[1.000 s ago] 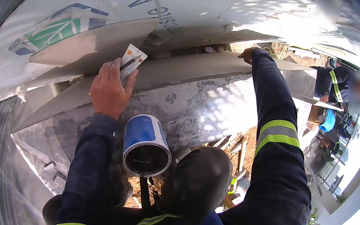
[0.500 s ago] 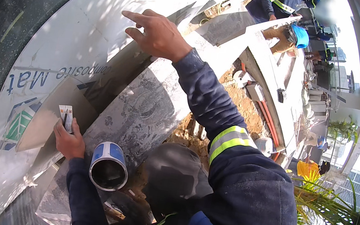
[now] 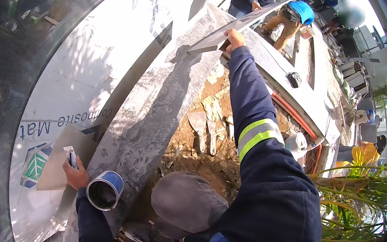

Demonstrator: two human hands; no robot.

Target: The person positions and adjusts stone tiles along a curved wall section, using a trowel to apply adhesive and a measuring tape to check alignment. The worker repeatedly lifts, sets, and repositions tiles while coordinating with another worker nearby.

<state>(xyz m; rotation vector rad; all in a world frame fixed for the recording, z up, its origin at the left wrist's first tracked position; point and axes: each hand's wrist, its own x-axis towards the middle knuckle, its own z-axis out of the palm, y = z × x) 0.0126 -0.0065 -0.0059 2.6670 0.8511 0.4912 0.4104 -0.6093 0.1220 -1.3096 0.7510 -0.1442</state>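
My right hand (image 3: 234, 39) is closed on the near end of a long grey slab strip (image 3: 246, 22), above a dusty grey ledge (image 3: 167, 92). A person's hand (image 3: 256, 5) also touches this strip farther along. My left hand (image 3: 76, 174) is closed around a small white tube with orange marks (image 3: 70, 154), in front of a beige flat panel (image 3: 58, 163) leaning on the white printed sheet (image 3: 77, 78). Just right of my left wrist, an open can with a blue label (image 3: 105, 189) shows a dark inside.
Several trowels (image 3: 198, 124) lie on the soil below the ledge. Orange pipes (image 3: 289, 111) and a white bucket (image 3: 296, 144) are at the right, with a black tape measure (image 3: 294, 79) on the far ledge. A bent-over person (image 3: 288, 22) works beyond. Palm leaves (image 3: 354, 220) crowd the right.
My right hand, earlier outstretched above the white sheet, has moved right and farther away and now grips the slab strip. My left hand still holds the tube. The view has shifted.
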